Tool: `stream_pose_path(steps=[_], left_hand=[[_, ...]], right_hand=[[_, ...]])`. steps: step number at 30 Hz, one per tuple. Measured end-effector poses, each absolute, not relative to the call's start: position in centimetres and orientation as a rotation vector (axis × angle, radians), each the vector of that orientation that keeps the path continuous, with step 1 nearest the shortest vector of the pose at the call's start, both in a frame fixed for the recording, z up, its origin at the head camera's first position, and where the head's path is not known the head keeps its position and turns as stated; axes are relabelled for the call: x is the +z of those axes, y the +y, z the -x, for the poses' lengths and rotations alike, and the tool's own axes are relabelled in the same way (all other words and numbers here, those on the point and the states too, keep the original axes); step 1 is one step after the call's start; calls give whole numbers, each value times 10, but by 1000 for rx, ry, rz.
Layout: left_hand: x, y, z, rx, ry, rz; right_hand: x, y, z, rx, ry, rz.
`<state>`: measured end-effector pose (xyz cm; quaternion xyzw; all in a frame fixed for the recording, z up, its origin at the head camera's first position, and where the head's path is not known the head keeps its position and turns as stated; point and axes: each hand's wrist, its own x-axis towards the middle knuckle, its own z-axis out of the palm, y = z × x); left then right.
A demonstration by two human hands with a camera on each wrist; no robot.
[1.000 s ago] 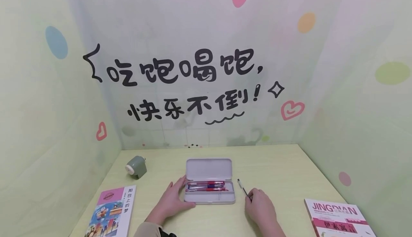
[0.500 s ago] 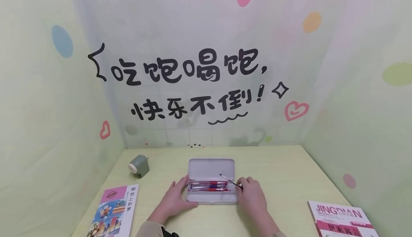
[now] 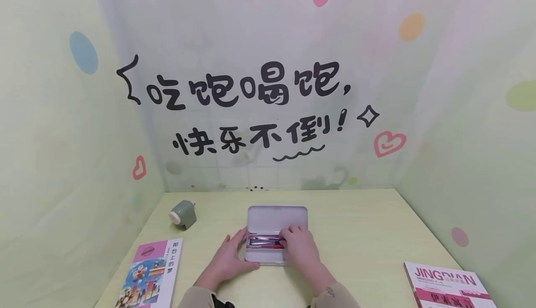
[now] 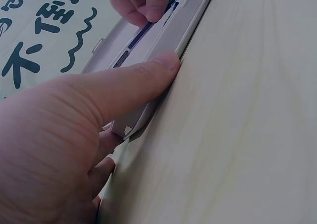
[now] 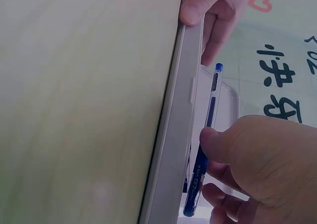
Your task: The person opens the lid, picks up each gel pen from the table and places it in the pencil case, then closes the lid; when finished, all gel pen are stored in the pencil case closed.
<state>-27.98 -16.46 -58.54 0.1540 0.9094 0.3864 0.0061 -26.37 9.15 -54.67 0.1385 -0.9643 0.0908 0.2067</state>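
Note:
A pale pencil case lies open on the table, its lid raised at the back. Several red and blue pens fill its rear compartment. My left hand holds the case's left end, with the thumb against the front wall and fingers around the end. Over the right part of the case is my right hand. It pinches a blue pen with a clear barrel, seen in the right wrist view between thumb and fingers. In the head view this hand hides the case's right end and most of that pen.
A grey-green pencil sharpener stands at the back left of the table. One book lies at the front left, another at the front right. Printed cloth walls enclose the back and sides.
My right hand has moved left with the pen, from beside the case to over its right part. The left hand keeps its hold. The head view has shifted slightly.

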Motion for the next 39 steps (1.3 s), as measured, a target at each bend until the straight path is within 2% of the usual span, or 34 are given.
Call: stream_pose_path(steps=[25, 33, 39], left_hand=[[-587, -165, 281, 1204, 2842, -490], [-588, -165, 281, 1184, 2842, -504], [-588, -165, 281, 1196, 2854, -504]], right_hand=[[-545, 70, 273, 218, -2743, -367], [-532, 86, 286, 432, -2619, -305], [-515, 103, 307, 803, -2432, -86]])
